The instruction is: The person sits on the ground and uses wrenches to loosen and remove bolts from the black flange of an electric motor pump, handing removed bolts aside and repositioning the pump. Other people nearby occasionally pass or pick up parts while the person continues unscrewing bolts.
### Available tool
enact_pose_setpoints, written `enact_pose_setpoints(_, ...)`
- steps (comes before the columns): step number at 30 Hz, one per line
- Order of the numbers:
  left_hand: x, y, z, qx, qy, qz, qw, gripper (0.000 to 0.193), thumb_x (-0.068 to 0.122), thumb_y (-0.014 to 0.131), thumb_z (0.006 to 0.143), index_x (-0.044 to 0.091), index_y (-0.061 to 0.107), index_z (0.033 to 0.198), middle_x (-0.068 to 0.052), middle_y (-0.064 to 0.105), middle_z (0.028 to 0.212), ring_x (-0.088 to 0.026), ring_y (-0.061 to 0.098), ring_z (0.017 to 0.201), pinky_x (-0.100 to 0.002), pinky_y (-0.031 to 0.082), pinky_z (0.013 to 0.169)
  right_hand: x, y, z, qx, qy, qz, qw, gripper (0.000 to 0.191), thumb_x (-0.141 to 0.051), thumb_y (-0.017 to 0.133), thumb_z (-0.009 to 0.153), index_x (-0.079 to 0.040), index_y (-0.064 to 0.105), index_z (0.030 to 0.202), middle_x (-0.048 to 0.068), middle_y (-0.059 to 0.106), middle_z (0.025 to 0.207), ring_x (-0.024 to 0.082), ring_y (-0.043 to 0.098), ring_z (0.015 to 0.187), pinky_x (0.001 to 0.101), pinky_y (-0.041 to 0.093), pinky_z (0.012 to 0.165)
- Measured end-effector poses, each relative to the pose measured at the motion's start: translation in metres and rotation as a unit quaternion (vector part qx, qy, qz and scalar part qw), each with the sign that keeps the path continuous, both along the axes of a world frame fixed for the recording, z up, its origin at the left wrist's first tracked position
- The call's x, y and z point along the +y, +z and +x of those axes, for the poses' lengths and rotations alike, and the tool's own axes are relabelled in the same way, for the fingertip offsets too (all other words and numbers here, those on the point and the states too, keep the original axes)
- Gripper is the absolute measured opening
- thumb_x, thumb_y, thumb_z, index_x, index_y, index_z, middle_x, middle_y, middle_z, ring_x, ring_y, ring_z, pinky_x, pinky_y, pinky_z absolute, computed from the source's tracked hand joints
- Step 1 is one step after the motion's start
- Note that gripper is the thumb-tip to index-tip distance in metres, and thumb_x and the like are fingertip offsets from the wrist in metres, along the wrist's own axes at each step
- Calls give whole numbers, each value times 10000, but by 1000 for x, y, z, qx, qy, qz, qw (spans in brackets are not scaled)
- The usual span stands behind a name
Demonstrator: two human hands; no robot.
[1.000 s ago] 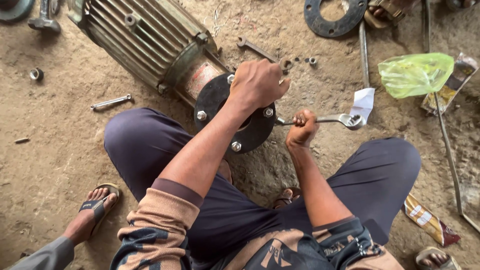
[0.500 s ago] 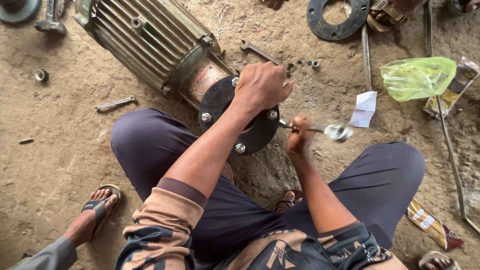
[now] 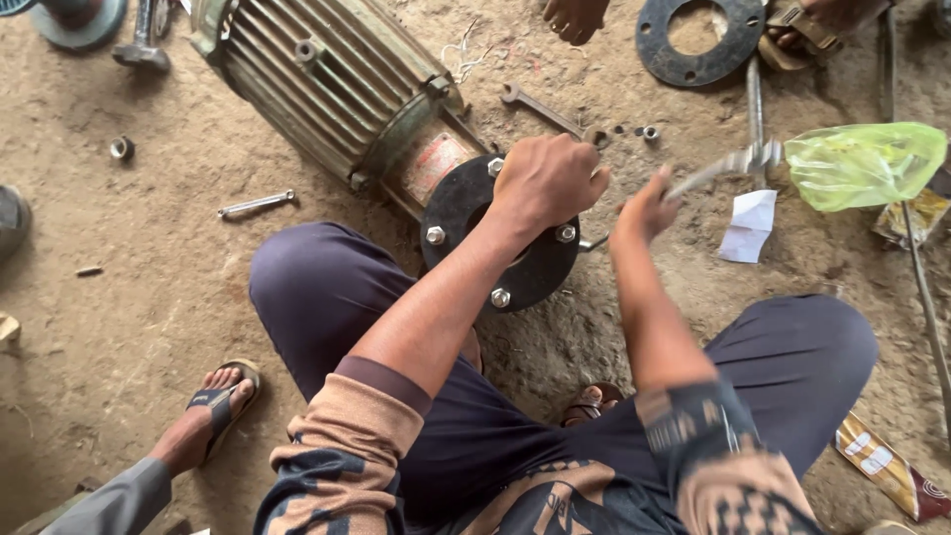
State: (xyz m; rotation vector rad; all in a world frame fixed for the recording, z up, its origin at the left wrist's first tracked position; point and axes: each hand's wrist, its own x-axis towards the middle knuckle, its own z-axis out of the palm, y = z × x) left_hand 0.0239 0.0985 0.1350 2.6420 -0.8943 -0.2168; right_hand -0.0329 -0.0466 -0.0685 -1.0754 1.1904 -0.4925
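Two hands are in front of you, both forearms reaching forward over your knees. Your left hand (image 3: 547, 181) lies palm-down on the upper right rim of the black flange (image 3: 458, 210), fingers curled over its edge; the grip is closed on the flange, wrist straight, arm running diagonally up from your left sleeve. Four bolts show on the flange face, one just left of the knuckles. The flange sits on the end of the ribbed motor (image 3: 327, 84), which lies tilted on the dirt floor between your knees and the top left.

Your right hand (image 3: 644, 210) is raised just right of the flange, apart from it, thumb up, fingers wrapped around the near end of a spanner (image 3: 721, 168). The spanner is motion-blurred and slants up and right towards the green bag (image 3: 864, 163); its head is too smeared to read.

A second spanner (image 3: 540, 107) lies on the floor beyond your left hand. White paper (image 3: 749, 225) lies under the blurred one. A black ring (image 3: 701, 42) lies at the top.
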Motion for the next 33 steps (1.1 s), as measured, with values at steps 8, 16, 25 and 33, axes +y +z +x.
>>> enact_pose_setpoints(8,2,4,1,27,6,-9,1000,397,422,629,899,80,770,754,-164,717,694,-353,732,698,-482,574,675,-23,-26,34,324,52,-24,944,754,-695,507,934,32,687,1020,210,723,956,359,730,781,484,579,614)
enact_pose_setpoints(16,1,4,-3,41,49,-35,997,404,436,627,893,87,783,762,-181,716,712,-383,716,700,-499,571,669,-41,-26,37,462,107,-245,846,735,-655,441,987,15,641,1212,300,679,1114,459,691,989,546,572,807)
enact_pose_setpoints(25,3,-3,3,22,13,-48,999,349,381,659,866,65,767,765,-183,716,706,-373,723,710,-481,581,694,-83,-22,-30,105,-11,-108,988,603,-617,598,1003,-77,701,1252,53,692,1000,211,617,876,414,507,733)
enact_pose_setpoints(33,-1,-1,9,36,-5,-7,999,288,302,694,819,31,746,739,-186,708,684,-339,731,645,-463,575,616,-13,28,-72,-181,34,65,981,402,-277,660,1003,-197,383,723,-50,368,668,81,354,580,309,371,617)
